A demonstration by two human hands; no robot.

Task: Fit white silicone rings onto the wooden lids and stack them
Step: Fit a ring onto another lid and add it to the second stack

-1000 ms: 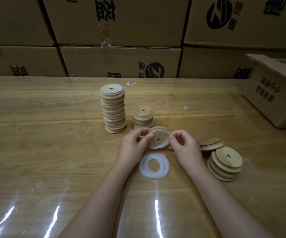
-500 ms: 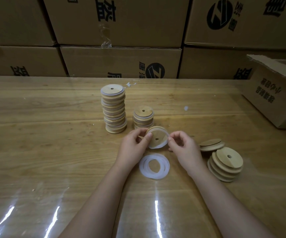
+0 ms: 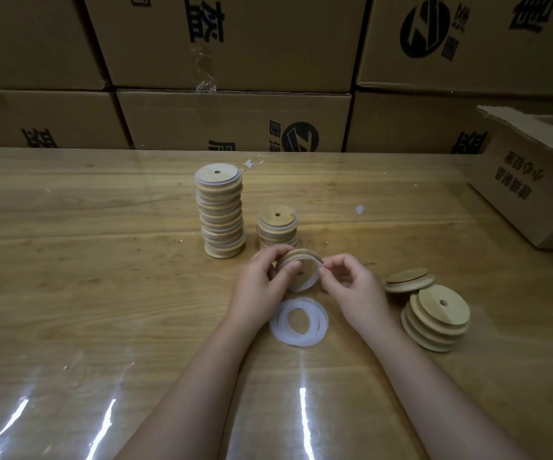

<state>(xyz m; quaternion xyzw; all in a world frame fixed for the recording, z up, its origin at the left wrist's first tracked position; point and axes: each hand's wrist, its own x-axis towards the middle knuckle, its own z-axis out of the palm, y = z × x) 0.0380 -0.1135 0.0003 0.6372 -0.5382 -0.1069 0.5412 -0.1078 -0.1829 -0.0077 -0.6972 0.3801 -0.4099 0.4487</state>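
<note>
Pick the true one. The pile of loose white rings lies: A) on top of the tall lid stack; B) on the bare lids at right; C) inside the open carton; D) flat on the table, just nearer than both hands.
D: the loose white rings lie flat on the table between the wrists, just nearer than the left hand gripping a lid and the right hand pinching its ring.
</note>
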